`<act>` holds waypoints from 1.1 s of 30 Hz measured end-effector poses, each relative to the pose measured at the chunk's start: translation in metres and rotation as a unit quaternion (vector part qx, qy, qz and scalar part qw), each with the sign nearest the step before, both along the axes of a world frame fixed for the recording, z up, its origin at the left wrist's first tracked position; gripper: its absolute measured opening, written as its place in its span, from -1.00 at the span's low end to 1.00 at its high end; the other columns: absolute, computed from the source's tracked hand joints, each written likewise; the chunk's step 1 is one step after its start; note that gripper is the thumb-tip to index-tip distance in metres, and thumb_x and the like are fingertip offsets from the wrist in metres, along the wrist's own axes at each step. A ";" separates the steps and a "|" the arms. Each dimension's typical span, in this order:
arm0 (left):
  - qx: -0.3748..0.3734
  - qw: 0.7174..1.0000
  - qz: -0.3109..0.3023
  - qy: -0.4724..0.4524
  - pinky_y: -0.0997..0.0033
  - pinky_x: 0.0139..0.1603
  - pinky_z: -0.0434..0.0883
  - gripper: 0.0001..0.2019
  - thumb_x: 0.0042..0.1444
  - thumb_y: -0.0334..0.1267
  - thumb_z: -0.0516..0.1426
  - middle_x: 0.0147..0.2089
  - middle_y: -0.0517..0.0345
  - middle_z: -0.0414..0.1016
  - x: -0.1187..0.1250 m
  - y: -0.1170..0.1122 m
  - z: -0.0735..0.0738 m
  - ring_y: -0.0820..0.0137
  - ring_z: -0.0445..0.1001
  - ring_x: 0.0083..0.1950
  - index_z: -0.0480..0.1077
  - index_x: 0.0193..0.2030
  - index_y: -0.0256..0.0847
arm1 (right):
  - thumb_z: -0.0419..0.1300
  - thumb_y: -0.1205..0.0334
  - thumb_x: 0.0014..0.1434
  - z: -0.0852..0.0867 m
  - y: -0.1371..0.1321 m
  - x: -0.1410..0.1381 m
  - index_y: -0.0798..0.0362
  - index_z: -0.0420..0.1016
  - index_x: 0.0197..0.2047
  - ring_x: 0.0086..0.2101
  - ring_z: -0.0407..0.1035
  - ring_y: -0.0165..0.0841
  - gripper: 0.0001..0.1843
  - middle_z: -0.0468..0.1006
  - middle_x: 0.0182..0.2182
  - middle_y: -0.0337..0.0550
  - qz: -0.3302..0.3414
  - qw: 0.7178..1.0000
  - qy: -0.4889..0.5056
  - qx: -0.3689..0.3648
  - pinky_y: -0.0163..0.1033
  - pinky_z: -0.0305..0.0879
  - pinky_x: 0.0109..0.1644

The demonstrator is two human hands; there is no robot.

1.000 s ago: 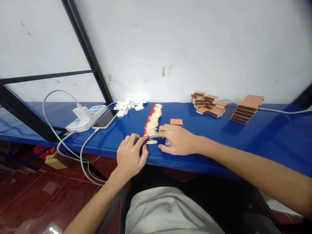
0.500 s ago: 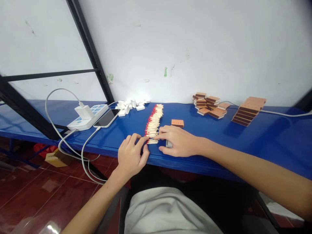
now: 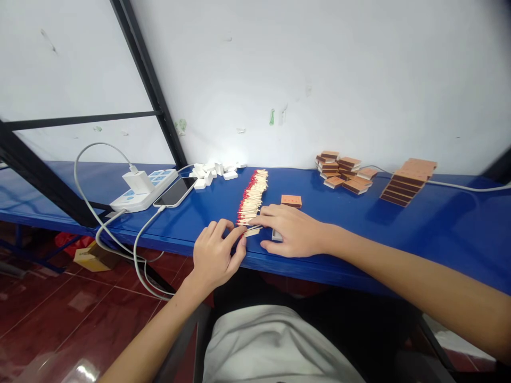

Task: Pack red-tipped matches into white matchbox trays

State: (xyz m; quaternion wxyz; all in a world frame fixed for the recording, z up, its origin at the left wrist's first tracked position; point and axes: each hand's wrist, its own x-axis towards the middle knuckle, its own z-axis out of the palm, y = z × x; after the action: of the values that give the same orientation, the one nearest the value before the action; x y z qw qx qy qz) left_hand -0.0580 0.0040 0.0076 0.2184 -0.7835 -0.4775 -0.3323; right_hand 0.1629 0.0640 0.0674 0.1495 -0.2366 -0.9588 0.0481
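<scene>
A long row of red-headed matches (image 3: 253,197) lies on the blue table, heads to the left. At its near end my left hand (image 3: 215,250) has thumb and index finger closed at the head ends of a few matches (image 3: 252,232), which sit slightly apart from the row. My right hand (image 3: 293,231) reaches in from the right, its index fingertip touching the near end of the row. Beneath that palm, between thumb and fingers, is a small pale matchbox tray (image 3: 276,235), mostly hidden. An orange matchbox cover (image 3: 291,200) lies just beyond my right hand.
Several white matchbox trays (image 3: 208,174) are heaped by the wall. Orange matchboxes lie in a loose pile (image 3: 343,171) and a leaning stack (image 3: 409,181) on the right. A phone (image 3: 175,192), a power strip (image 3: 146,191) and looping cables occupy the left.
The few matches at the near end have tilted and separated from the row, between my left fingers. My right index finger has shifted slightly left, farther over the matches.
</scene>
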 end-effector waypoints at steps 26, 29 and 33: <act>0.010 1.000 -0.007 -0.020 0.29 -0.27 0.28 -0.75 0.33 -0.25 0.04 -0.23 0.07 0.49 0.000 0.000 0.000 0.33 0.32 -0.30 0.56 -0.09 -0.15 | 0.17 0.11 0.28 0.003 0.001 0.000 0.12 0.59 -0.09 -0.25 0.40 -0.24 -0.71 0.54 -0.25 -0.06 -0.031 0.999 0.000 0.031 -0.16 0.21 -0.13; 0.013 1.000 -0.011 -0.024 0.28 -0.27 0.27 -0.76 0.32 -0.25 0.05 -0.23 0.06 0.48 0.000 0.000 -0.001 0.32 0.31 -0.29 0.56 -0.08 -0.15 | 0.17 0.11 0.29 0.003 0.001 0.000 0.12 0.59 -0.12 -0.27 0.40 -0.25 -0.73 0.55 -0.26 -0.07 -0.034 0.999 0.002 0.029 -0.16 0.21 -0.14; 0.013 1.000 -0.012 -0.024 0.27 -0.24 0.29 -0.76 0.32 -0.26 0.06 -0.21 0.05 0.49 -0.001 0.000 -0.003 0.29 0.33 -0.26 0.55 -0.05 -0.17 | 0.18 0.14 0.26 0.003 0.000 0.000 0.12 0.57 -0.01 -0.27 0.40 -0.26 -0.69 0.55 -0.25 -0.07 -0.037 0.999 0.010 0.030 -0.17 0.21 -0.14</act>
State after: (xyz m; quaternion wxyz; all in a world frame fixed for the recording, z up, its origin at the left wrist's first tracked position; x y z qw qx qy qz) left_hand -0.0592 0.0041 0.0048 0.2134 -0.7779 -0.4688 -0.3599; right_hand 0.1627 0.0645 0.0707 0.1677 -0.2669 -0.9489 0.0156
